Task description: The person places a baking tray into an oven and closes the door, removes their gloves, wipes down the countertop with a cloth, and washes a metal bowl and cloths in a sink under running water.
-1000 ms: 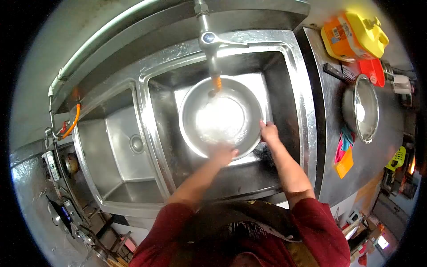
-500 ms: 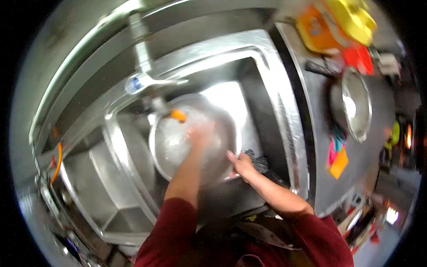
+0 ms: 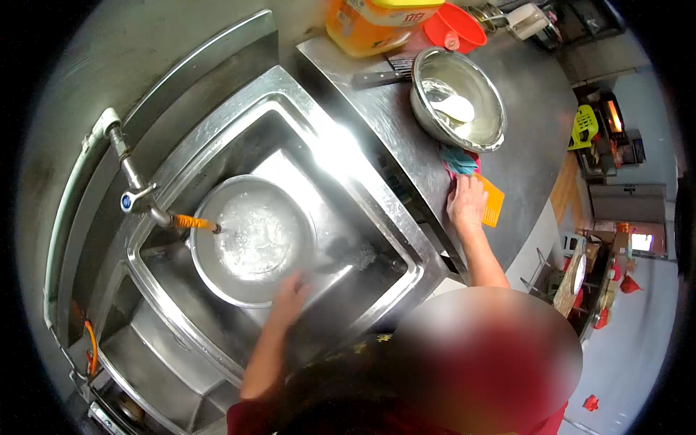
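Note:
Below the basin's near rim is my left hand (image 3: 290, 296), smeared by motion; whether it holds anything cannot be made out. The round metal basin (image 3: 205, 270) stands in the sink with bubbly water in it. An orange-sleeved faucet (image 3: 194, 222) points over its left side. Out on the metal counter, my right hand (image 3: 468, 204) has its bent fingers on a small bundle of teal and pink cloth (image 3: 458, 159). An orange ridged piece (image 3: 492, 201) lies against that hand's right side.
A metal bowl (image 3: 433, 125) holding a white scoop (image 3: 455, 108) stands behind the cloth. Near it are a dark-handled tool (image 3: 377, 79), a red plastic bowl (image 3: 453, 29) and an orange jug (image 3: 373, 29). A second sink compartment (image 3: 156, 348) is at lower left.
My right hand has moved from the basin's rim to the cloth on the counter. My left hand has come out of the water to beside the basin. The view has turned right.

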`<control>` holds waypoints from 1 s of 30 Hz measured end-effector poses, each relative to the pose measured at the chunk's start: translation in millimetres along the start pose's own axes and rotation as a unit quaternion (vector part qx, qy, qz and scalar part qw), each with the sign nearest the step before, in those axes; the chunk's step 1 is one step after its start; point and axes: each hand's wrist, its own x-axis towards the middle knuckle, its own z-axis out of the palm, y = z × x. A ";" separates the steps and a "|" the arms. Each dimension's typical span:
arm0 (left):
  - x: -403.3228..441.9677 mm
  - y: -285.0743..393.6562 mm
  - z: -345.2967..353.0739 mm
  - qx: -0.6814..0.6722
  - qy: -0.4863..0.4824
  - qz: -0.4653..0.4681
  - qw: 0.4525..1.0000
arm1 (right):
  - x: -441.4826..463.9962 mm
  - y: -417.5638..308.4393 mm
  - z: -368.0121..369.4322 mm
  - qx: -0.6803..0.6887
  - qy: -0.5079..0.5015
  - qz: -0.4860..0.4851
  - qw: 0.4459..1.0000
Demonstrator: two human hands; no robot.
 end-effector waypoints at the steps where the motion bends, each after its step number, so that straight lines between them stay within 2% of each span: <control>1: -3.7 -3.7 4.7 -0.014 0.041 0.050 0.998 | 0.6 18.4 10.1 0.002 0.002 -0.004 1.000; 2: -16.4 41.5 -8.8 0.064 0.027 -0.027 0.997 | 2.3 35.5 19.2 0.061 -0.003 0.030 0.998; 3: -20.3 39.9 -6.6 0.063 0.032 -0.028 0.997 | 5.5 44.1 18.7 0.121 -0.008 0.064 0.991; 4: -20.4 34.9 -5.5 0.031 0.048 -0.027 0.998 | 8.4 53.5 17.1 0.124 -0.005 0.061 0.990; 5: -21.8 30.9 -5.0 -0.001 0.062 -0.025 0.998 | 12.7 59.2 7.9 0.292 0.013 0.161 0.943; 6: -24.3 28.8 -6.1 -0.001 0.065 -0.025 0.998 | 15.9 64.4 -2.7 0.448 0.028 0.256 0.856; 7: -26.5 26.6 -9.2 -0.025 0.066 -0.027 0.997 | 18.0 70.1 -12.3 0.450 0.030 0.254 0.856; 9: -29.1 30.1 -11.0 -0.047 0.068 -0.028 0.996 | 24.1 78.7 -33.2 0.618 0.094 0.302 0.719; 11: -30.3 34.7 -11.5 -0.179 0.080 -0.012 0.980 | 29.0 69.4 -58.5 0.701 0.098 0.277 0.650; 12: -33.1 47.2 -14.1 -0.183 0.091 -0.016 0.979 | 30.3 54.8 -74.5 0.704 0.091 0.251 0.658; 13: -37.5 69.4 -18.7 -0.244 0.077 -0.014 0.967 | 28.8 31.0 -95.4 0.715 0.076 0.219 0.659; 15: -38.2 87.8 -21.7 -0.343 0.052 0.004 0.938 | 20.0 -23.8 -129.2 0.730 -0.005 0.174 0.661; 16: -41.2 103.2 -24.1 -0.407 0.029 0.037 0.912 | 11.7 -54.2 -137.2 0.734 -0.063 0.131 0.664; 17: -40.2 105.1 -26.3 -0.503 -0.014 0.087 0.860 | 4.1 -84.8 -141.8 0.733 -0.115 0.085 0.665; 18: -44.2 119.7 -30.4 -0.561 -0.003 0.109 0.821 | -4.6 -117.9 -139.9 0.719 -0.200 -0.011 0.666; 19: -42.0 120.9 -38.1 -0.561 0.015 0.110 0.820 | -11.1 -151.1 -135.1 0.693 -0.274 -0.108 0.658; 21: -35.8 118.3 -52.8 -0.732 0.031 0.127 0.668 | -16.5 -203.2 -123.7 0.587 -0.263 -0.278 0.713; 23: -15.2 66.8 -71.7 -0.700 0.131 -0.010 0.701 | -16.2 -236.5 -71.2 0.585 -0.323 -0.233 0.706; 24: 7.0 19.7 -73.5 -0.686 0.147 -0.015 0.712 | -12.2 -253.3 -47.1 0.570 -0.402 -0.145 0.702; 25: 11.1 1.3 -80.4 -0.688 0.159 -0.016 0.707 | -6.9 -268.2 -29.6 0.575 -0.417 -0.131 0.691; 27: 11.8 -15.7 -94.8 -0.706 0.198 -0.042 0.679 | 1.5 -300.2 -6.0 0.623 -0.392 -0.157 0.658; 28: 10.3 -19.9 -100.6 -0.687 0.179 -0.032 0.703 | 5.2 -315.0 -0.3 0.623 -0.398 -0.161 0.654; 29: 9.8 -17.4 -107.5 -0.689 0.185 -0.034 0.700 | 9.5 -332.0 -7.5 0.636 -0.360 -0.168 0.661; 30: 8.3 -11.5 -114.8 -0.668 0.137 -0.039 0.730 | 12.6 -345.2 -12.9 0.648 -0.324 -0.172 0.668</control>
